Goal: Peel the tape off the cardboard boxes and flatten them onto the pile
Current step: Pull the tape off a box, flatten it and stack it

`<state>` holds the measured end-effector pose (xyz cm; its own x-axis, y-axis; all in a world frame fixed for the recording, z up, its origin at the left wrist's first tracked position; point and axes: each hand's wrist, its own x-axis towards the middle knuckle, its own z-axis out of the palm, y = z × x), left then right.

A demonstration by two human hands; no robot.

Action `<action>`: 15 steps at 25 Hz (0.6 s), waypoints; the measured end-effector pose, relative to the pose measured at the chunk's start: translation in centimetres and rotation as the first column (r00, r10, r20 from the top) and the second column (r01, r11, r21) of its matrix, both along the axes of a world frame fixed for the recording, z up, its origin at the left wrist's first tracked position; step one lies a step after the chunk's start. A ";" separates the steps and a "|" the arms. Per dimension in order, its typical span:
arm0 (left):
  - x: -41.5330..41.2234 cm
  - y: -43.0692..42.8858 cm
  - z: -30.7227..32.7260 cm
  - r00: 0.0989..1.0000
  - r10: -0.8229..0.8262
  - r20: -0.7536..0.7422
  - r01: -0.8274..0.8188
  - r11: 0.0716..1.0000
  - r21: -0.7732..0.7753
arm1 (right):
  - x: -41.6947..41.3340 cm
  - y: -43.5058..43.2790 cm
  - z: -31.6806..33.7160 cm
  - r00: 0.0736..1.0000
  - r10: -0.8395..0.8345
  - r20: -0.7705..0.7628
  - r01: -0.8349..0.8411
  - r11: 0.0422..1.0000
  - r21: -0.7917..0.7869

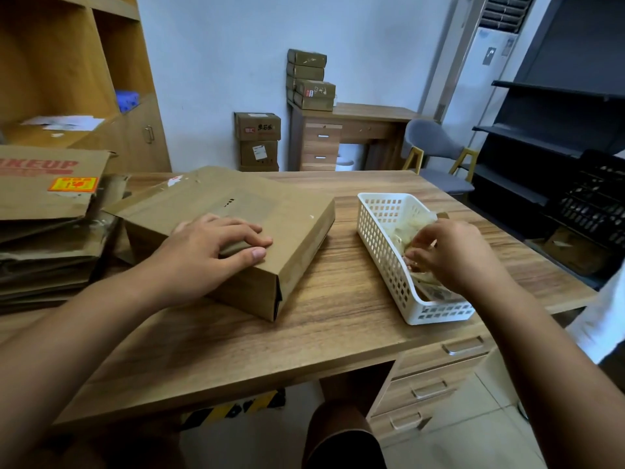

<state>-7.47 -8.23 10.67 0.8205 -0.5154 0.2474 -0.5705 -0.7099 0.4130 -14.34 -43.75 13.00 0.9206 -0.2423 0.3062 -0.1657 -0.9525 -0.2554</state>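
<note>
A brown cardboard box [291, 231] lies on the wooden table [338, 319], partly collapsed, its near end open. My left hand [209, 252] rests flat on its top, fingers straight and spread. To the right stands a white plastic basket [375, 231] holding crumpled clear tape [406, 228]. My right hand [453, 252] is inside the basket, fingertips pinched together on a bit of tape. At the left edge sits the pile of flattened boxes [50, 245], topped by a sheet printed in red letters.
A wooden shelf unit [67, 62] rises behind the pile. More boxes are stacked on the floor [257, 140] and on a far desk [309, 79]. A grey chair [436, 147] and dark metal shelving [558, 147] stand to the right. Drawers [436, 377] sit under the table.
</note>
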 end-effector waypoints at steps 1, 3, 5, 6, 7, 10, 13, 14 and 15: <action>0.0 0.0 0.0 1.000 0.003 -0.003 -0.003 1.000 0.001 | 0.1 -0.1 -0.1 1.000 0.005 -0.031 -0.006 1.000 -0.019; -0.2 -0.1 0.0 1.000 0.011 -0.014 -0.010 1.000 0.003 | 0.1 -0.3 -0.2 0.997 0.006 -0.077 -0.009 0.999 -0.045; -0.3 -0.3 -0.1 1.000 0.006 -0.007 -0.006 1.000 0.002 | -0.2 -0.7 0.0 0.999 -0.015 -0.046 0.013 0.999 -0.052; -0.4 -0.3 -0.1 1.000 0.003 -0.001 -0.003 1.000 0.002 | -0.4 -0.7 0.0 0.999 -0.037 0.014 0.038 0.998 -0.053; -0.4 -0.3 -0.1 1.000 0.003 -0.003 -0.003 1.000 0.005 | -0.6 -0.6 0.1 0.994 -0.057 0.092 0.061 0.997 -0.044; -0.6 -0.2 0.1 1.000 0.007 -0.003 -0.007 1.000 0.012 | -1.3 0.2 0.1 0.961 -0.038 0.273 0.035 0.999 0.017; -0.9 0.1 0.4 1.000 0.004 -0.009 -0.004 1.000 0.007 | -1.4 0.7 0.5 0.939 -0.033 0.343 -0.002 0.995 0.100; -1.0 0.3 0.5 1.000 0.004 -0.014 -0.004 1.000 0.001 | -1.4 0.8 0.7 0.931 -0.034 0.364 -0.014 0.992 0.128; -1.1 0.5 0.5 1.000 0.003 -0.019 -0.003 1.000 -0.003 | -1.4 1.0 0.7 0.919 -0.035 0.392 -0.027 0.988 0.151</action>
<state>-8.58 -7.69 11.21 0.8265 -0.5125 0.2328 -0.5604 -0.7103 0.4259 -15.76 -42.77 13.73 0.7326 -0.3175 0.6021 -0.0266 -0.8972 -0.4407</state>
